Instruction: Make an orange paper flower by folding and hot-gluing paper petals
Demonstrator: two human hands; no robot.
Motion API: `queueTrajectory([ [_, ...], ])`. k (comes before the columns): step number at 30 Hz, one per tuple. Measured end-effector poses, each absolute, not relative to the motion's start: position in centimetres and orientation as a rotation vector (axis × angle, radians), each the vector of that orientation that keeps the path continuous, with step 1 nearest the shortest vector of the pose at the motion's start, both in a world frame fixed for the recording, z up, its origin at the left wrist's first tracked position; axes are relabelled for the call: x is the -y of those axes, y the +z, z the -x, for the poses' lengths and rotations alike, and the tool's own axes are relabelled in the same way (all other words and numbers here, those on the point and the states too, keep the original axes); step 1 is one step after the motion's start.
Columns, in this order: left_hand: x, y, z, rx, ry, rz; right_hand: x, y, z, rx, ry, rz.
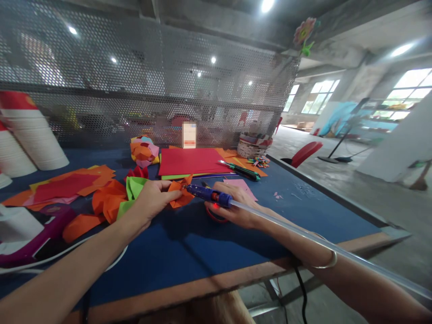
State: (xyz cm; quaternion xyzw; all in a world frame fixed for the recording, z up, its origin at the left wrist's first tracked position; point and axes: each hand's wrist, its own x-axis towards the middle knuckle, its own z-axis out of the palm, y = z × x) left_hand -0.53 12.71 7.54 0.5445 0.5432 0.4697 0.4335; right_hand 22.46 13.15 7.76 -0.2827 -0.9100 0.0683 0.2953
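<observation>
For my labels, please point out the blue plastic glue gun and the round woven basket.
Blue plastic glue gun (pixel 203 192), head view: on its blue barrel.
Round woven basket (pixel 251 149), head view: on its side wall.

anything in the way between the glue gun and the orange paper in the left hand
Nothing visible: the blue glue gun in the right hand points at the orange paper pinched in the left hand, its front end right by the paper. Whether they touch, I cannot tell.
</observation>
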Motion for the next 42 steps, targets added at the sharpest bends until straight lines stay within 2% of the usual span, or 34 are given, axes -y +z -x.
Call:
queueTrajectory([
  [42, -12.3, 8.5, 0.5, -1.422, 1.174, -1.364, -12.9, 7.9, -23.0, 2.417, 0.236, 0.852],
])
